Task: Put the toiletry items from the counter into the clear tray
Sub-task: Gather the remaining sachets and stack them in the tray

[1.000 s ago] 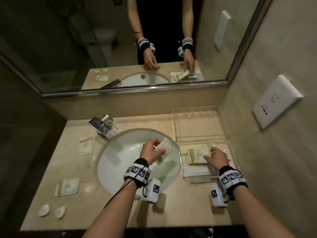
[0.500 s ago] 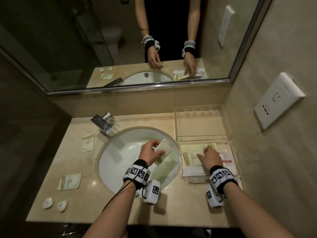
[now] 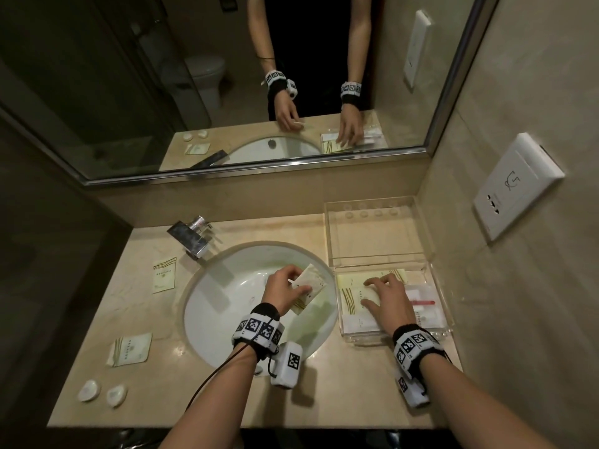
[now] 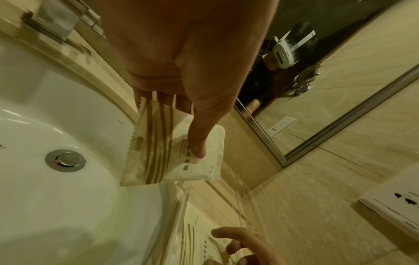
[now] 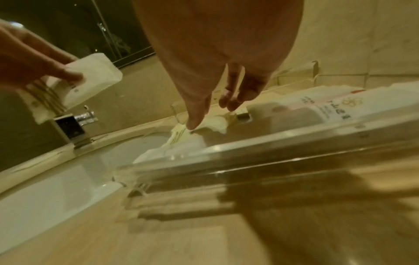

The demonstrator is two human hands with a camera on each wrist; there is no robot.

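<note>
Two flat white sachets with gold stripes (image 3: 308, 286) are pinched together in the left hand (image 3: 283, 291), thumb on top and fingers underneath, held over the white oval basin (image 3: 227, 306) and just short of the clear acrylic tray (image 3: 444, 332). The right hand (image 3: 389, 303) lies inside that tray, fingers spread and fairly straight, fingertips resting on the striped packets (image 3: 353, 294) already lying there; it holds nothing. Beyond its knuckles a white tube with a red cap (image 3: 421, 303) sits in the tray too.

The step in hand looks like the transfer itself: the right hand flattening or making room, the left waiting to hand over or drop its load. Next, I'd say, the left hand must carry across the tray's near wall and let go flat.

Well off to the left hand's far side, still on the beige stone counter (image 3: 146, 400), lie one upright striped sachet (image 3: 164, 275), another flat packet (image 3: 129, 350) and two small white round soaps (image 3: 102, 392).
</note>
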